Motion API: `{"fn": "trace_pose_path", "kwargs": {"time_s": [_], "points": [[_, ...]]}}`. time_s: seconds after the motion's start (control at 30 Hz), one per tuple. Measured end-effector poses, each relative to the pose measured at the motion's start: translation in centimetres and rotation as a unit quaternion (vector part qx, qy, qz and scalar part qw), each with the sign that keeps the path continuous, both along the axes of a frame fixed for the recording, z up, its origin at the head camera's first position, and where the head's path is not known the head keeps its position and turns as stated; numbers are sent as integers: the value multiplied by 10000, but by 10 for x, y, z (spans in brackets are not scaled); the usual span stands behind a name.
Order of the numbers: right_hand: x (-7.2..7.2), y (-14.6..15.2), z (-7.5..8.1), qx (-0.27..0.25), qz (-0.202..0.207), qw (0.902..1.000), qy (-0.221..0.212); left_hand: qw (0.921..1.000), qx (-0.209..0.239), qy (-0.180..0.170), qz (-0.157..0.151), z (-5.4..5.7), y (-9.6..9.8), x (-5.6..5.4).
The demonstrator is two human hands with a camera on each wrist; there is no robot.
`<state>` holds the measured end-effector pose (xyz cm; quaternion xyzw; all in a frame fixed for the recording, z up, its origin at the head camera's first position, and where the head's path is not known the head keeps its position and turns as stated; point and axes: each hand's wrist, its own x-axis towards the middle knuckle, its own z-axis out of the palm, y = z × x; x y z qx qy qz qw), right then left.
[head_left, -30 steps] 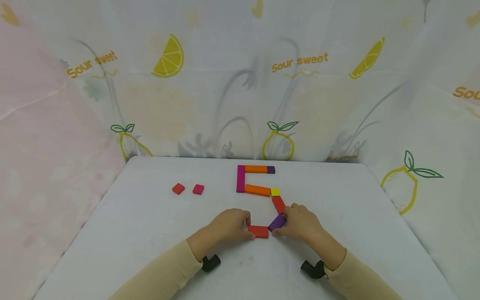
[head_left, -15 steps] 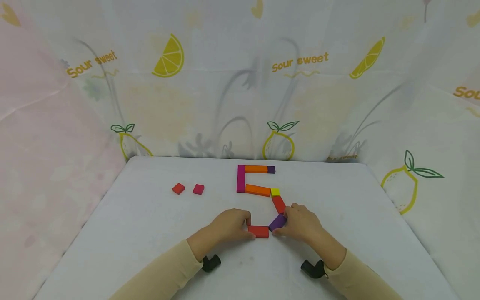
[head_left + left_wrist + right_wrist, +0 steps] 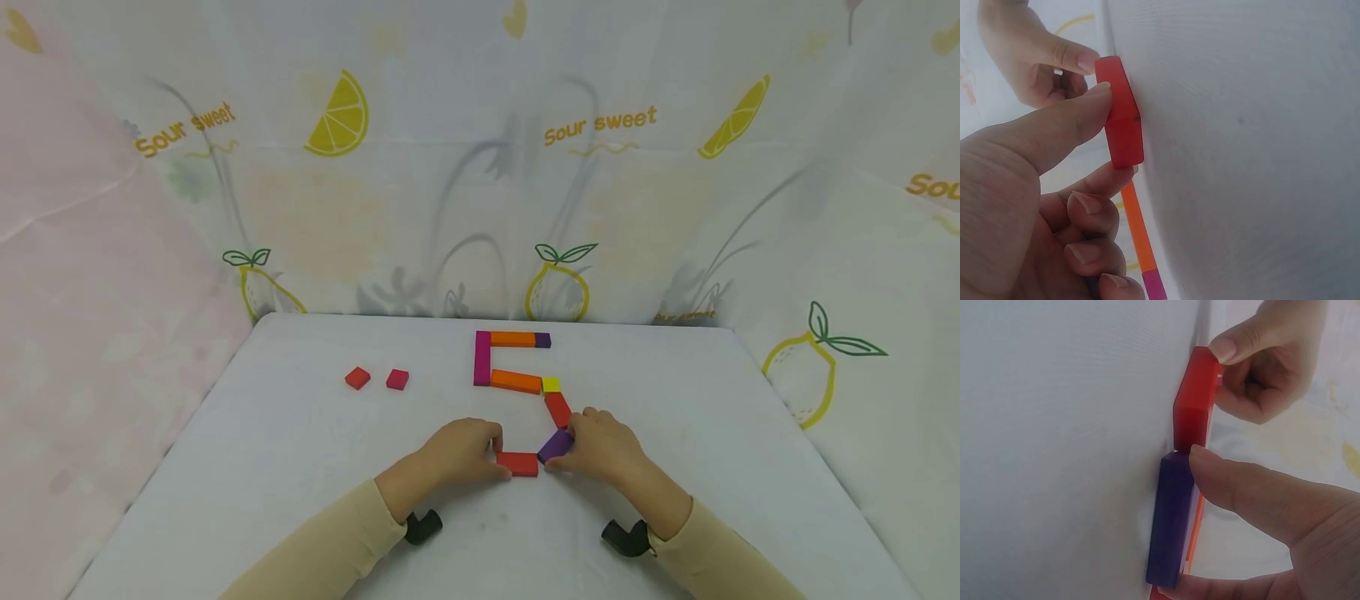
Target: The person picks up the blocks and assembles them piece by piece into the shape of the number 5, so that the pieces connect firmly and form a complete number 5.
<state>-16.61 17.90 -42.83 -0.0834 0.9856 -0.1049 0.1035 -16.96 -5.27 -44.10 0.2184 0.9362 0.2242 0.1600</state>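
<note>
My left hand (image 3: 459,452) pinches a red block (image 3: 519,464) at its left end, thumb on the near side and index finger at the end in the left wrist view. A purple block (image 3: 555,445) lies slanted beside it, held at both ends between the thumb and a finger of my right hand (image 3: 604,446). In the right wrist view the red block (image 3: 1194,400) meets the purple block (image 3: 1171,519) at a corner. Beyond the purple one, another red block (image 3: 557,409) runs up to a small yellow block (image 3: 551,384).
Further back, two orange blocks (image 3: 516,381), an upright magenta block (image 3: 482,358) and a small purple block (image 3: 542,340) continue the line. Two small loose blocks, one red (image 3: 357,378) and one pinkish red (image 3: 397,379), lie to the left on the white table (image 3: 262,467).
</note>
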Motion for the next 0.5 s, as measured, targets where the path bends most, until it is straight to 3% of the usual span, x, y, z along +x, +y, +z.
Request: {"fn": "trace_pose_path", "kwargs": {"time_s": [0.5], "points": [[0, 2, -1, 30, -3, 10000, 24, 10000, 16, -21, 26, 1, -1, 1]]}}
